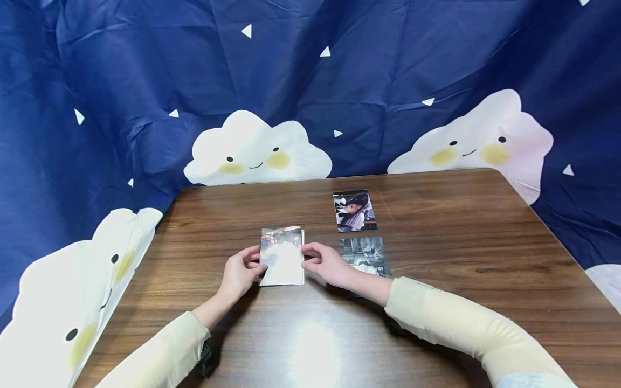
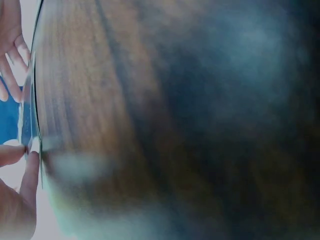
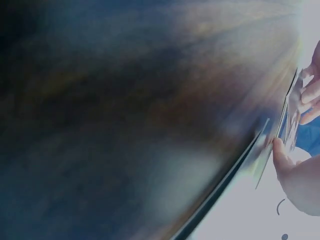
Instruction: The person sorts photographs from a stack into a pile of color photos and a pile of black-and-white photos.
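A small stack of photos [image 1: 282,264], its top one washed out by glare, is held above the table between both hands. At the stack's left edge, my left hand [image 1: 240,272] pinches it with thumb and fingers. My right hand [image 1: 330,264] grips the opposite edge the same way. A white edge peeks out from behind the top print. Seen edge-on in the left wrist view, the photos [image 2: 31,117] sit in the grip of the left hand [image 2: 20,195]. In the right wrist view the right hand [image 3: 297,177] touches the stack's near edge.
Two more prints lie on the brown wooden table [image 1: 451,237]: a colour photo [image 1: 355,211] farther back, and a grey photo [image 1: 365,253] partly hidden behind my right forearm. A blue curtain [image 1: 359,81] with white clouds hangs behind the table.
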A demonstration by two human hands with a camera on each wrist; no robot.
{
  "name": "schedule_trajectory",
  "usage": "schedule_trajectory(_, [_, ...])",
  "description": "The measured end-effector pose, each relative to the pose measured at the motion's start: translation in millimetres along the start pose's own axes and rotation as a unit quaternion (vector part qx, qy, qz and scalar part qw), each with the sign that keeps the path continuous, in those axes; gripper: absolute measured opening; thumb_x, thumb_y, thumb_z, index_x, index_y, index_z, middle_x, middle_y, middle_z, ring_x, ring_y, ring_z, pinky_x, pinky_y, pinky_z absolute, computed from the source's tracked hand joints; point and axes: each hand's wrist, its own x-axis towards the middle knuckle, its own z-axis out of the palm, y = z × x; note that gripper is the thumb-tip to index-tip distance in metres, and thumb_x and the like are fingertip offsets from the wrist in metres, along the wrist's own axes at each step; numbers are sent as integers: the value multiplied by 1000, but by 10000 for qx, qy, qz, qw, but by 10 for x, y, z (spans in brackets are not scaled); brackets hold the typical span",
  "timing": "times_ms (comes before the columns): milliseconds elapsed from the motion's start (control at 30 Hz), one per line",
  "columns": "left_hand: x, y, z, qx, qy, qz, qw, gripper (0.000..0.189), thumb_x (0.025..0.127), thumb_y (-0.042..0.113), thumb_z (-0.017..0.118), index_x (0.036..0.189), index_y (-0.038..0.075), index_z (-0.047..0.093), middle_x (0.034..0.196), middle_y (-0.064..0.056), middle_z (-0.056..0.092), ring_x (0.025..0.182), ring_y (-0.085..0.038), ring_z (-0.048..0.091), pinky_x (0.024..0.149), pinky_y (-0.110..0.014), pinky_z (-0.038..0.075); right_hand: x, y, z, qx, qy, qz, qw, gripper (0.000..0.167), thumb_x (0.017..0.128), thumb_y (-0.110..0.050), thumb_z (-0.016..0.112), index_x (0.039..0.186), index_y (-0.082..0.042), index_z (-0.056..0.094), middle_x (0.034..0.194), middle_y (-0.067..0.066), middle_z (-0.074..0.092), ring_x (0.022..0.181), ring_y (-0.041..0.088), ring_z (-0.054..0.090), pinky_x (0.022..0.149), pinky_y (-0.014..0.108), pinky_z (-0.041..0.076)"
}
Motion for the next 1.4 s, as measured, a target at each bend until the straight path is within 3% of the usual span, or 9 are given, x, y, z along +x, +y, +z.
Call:
schedule_trajectory(267, [22,47,2,-95,-9,218,9997,48,78,-13,72,124,-13,57,94,-23,66,70,-13,66,56,-26,55,19,-5,-22,462,162,-26,9988,40,90,2,63,126,12,51,126,29,56,104,37,63,84,33,53])
schedule_trajectory(467, [37,145,31,-656,-56,-50,9978,49,81,-11,71,128,-7,57,81,-13,67,64,-4,62,55,-24,54,34,-2,-42,557,498,-118,9971,43,88,7,63,128,14,50,118,29,59,92,35,66,72,36,56])
schedule_trajectory(567, [31,235,66,-939,-59,-162,9954,49,82,-10,70,129,-4,57,78,-8,66,62,-4,62,55,-22,52,48,-10,-60,632,699,-168,9954,45,86,7,65,129,12,50,109,26,62,83,31,67,63,37,55])
schedule_trajectory(700, [25,355,121,-1228,-42,-144,9923,51,83,-13,68,131,-5,56,75,-4,64,61,-4,61,53,-20,51,68,-7,-95,673,1001,-243,9924,50,83,8,69,129,9,51,95,17,62,68,15,64,56,25,50])
schedule_trajectory(833, [32,424,184,-1333,-40,-73,9910,50,83,-14,67,131,-5,56,74,-3,63,61,-4,61,53,-19,51,79,10,-147,634,1147,-305,9909,53,82,8,71,130,7,50,86,9,60,62,4,58,57,19,45])
schedule_trajectory(1133, [82,514,367,-1534,-130,-9,9881,51,84,-11,67,132,-4,54,84,-10,64,66,-6,62,55,-22,53,74,17,-351,670,1229,-432,9892,55,82,12,68,133,12,47,82,11,60,64,3,57,63,17,48])
schedule_trajectory(1400, [119,620,579,-1551,-708,126,9853,60,82,-15,67,138,-3,49,94,-14,59,68,-7,63,57,-32,56,34,97,-624,598,1439,-297,9873,56,84,10,69,135,10,47,84,12,63,65,1,58,62,15,47])
